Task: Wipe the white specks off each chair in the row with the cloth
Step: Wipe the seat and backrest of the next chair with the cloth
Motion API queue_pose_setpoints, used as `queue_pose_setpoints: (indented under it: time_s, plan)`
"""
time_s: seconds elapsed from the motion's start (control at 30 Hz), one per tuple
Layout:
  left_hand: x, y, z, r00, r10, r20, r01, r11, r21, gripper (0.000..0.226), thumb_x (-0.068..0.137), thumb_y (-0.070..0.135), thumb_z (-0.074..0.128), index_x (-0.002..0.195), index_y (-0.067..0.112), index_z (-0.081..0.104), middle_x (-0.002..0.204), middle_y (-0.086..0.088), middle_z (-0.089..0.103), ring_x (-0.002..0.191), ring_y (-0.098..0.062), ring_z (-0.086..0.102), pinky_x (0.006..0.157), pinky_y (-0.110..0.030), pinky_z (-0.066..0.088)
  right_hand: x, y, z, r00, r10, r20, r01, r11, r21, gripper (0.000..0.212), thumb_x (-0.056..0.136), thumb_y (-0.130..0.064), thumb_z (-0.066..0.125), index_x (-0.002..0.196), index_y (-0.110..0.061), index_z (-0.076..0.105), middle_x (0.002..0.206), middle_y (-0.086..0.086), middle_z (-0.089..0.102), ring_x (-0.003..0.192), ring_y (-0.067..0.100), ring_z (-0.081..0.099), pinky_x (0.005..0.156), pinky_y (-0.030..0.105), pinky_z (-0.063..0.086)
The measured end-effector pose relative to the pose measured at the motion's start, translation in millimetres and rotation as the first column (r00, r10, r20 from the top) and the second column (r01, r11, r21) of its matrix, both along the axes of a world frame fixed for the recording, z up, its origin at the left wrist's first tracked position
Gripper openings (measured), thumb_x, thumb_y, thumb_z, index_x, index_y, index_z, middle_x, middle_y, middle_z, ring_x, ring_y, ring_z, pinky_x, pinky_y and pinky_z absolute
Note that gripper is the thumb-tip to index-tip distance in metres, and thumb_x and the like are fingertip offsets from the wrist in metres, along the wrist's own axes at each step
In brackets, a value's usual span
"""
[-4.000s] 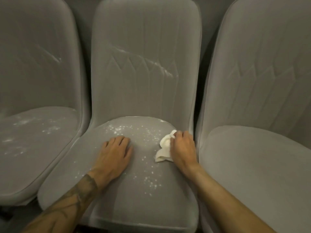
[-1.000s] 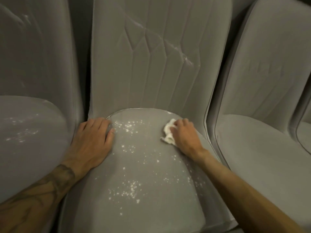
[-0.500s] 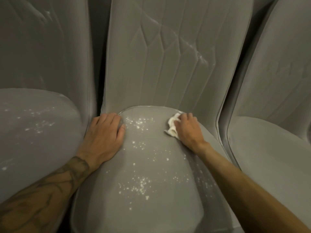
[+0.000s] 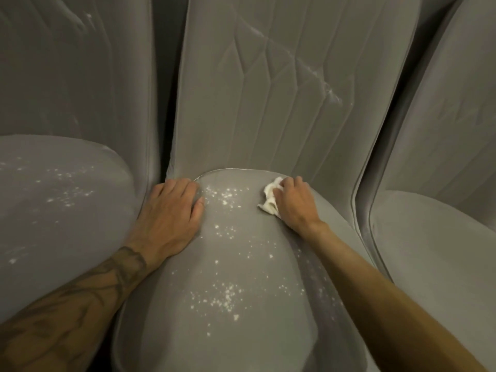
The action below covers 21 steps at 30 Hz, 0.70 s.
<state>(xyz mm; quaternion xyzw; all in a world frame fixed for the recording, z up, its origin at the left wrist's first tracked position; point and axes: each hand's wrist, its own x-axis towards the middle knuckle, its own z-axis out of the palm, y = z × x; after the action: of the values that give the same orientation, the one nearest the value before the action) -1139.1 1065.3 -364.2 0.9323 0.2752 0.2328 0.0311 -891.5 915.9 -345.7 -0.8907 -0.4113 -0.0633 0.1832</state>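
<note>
Where the seat of the middle chair (image 4: 209,108) meets its backrest, the right hand (image 4: 292,202) grips a crumpled white cloth (image 4: 269,201) against the seat's back right edge. Its fingers are curled over the cloth, and a fold of it pokes out left of the knuckles.

The left hand (image 4: 169,213) lies flat on the back left corner of the same seat. Its fingers are straight and close together with the tips at the seam, and it holds nothing.

The stretch of seat between the two hands carries white specks (image 4: 220,296). They gather in a thicker cluster toward the front edge, and a fainter dusting runs down the seat's right flank beside the forearm. A pale streak runs diagonally across the stitched backrest.

The left chair (image 4: 80,237) stands just beside the middle chair, with a narrow dark gap between the backrests, and its seat is speckled too. The right chair (image 4: 429,251) stands just beside it on the other side, and its seat looks plain grey.
</note>
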Motion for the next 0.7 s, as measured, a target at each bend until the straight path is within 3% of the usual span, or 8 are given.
queue_pose_setpoints:
  time_s: [0.1, 0.27, 0.33, 0.43, 0.53, 0.7]
  plan:
    - [-1, 0, 0, 1.000, 0.001, -0.005, -0.001, 1.000, 0.002, 0.034, 0.100, 0.034, 0.035, 0.113, 0.016, 0.061, 0.113, -0.004, 0.063, 0.105, -0.026, 0.057, 0.094, -0.041, 0.041, -28, 26, -2, 0.999, 0.043, -0.031, -0.042, 0.998, 0.038, 0.026, 0.102, -0.020, 0.045, 0.111, 0.002, 0.056, 0.114, 0.023, 0.055, 0.105, 0.039, 0.048, 0.090, 0.044, 0.035]
    - [0, 1, 0, 1.000, 0.010, -0.001, -0.010, 1.000, -0.004, 0.034, 0.100, 0.035, 0.036, 0.113, 0.016, 0.061, 0.113, -0.006, 0.063, 0.107, -0.028, 0.058, 0.094, -0.042, 0.040, -58, -1, -4, 0.909, 0.417, 0.004, -0.417, 0.908, -0.031, 0.035, 0.101, -0.041, 0.043, 0.105, -0.008, 0.054, 0.104, 0.012, 0.052, 0.091, 0.030, 0.048, 0.082, 0.042, 0.039]
    - [0, 0, 0, 1.000, 0.011, 0.001, -0.011, 1.000, -0.005, 0.034, 0.100, 0.035, 0.036, 0.112, 0.016, 0.061, 0.113, -0.005, 0.063, 0.106, -0.028, 0.058, 0.094, -0.042, 0.040, -34, -3, -2, 0.929, 0.367, 0.037, -0.365, 0.930, -0.050, 0.034, 0.102, -0.038, 0.044, 0.106, -0.007, 0.055, 0.106, 0.014, 0.053, 0.094, 0.032, 0.050, 0.084, 0.042, 0.038]
    - [0, 0, 1, 1.000, 0.013, 0.005, -0.013, 1.000, -0.003, 0.033, 0.100, 0.034, 0.035, 0.112, 0.016, 0.060, 0.111, -0.004, 0.062, 0.104, -0.027, 0.057, 0.094, -0.042, 0.042, -6, 16, -1, 0.992, 0.121, 0.040, -0.120, 0.993, -0.021, 0.028, 0.102, -0.024, 0.047, 0.110, 0.002, 0.056, 0.113, 0.024, 0.055, 0.103, 0.040, 0.050, 0.090, 0.041, 0.033]
    - [0, 0, 1, 1.000, 0.012, 0.004, -0.012, 1.000, -0.007, 0.034, 0.100, 0.034, 0.034, 0.113, 0.016, 0.060, 0.111, -0.004, 0.062, 0.103, -0.027, 0.056, 0.093, -0.043, 0.042, -28, 40, -1, 1.000, 0.020, -0.012, -0.020, 1.000, 0.020, 0.030, 0.101, -0.022, 0.046, 0.113, 0.003, 0.057, 0.117, 0.025, 0.055, 0.108, 0.040, 0.049, 0.094, 0.043, 0.033]
    - [-1, 0, 0, 1.000, 0.001, -0.001, -0.001, 1.000, 0.002, 0.035, 0.101, 0.033, 0.034, 0.114, 0.015, 0.061, 0.111, -0.006, 0.062, 0.103, -0.028, 0.057, 0.092, -0.041, 0.040, -79, 19, -8, 0.905, 0.425, 0.020, -0.425, 0.905, 0.008, 0.030, 0.100, -0.035, 0.046, 0.103, -0.006, 0.055, 0.103, 0.016, 0.053, 0.090, 0.035, 0.049, 0.082, 0.044, 0.039]
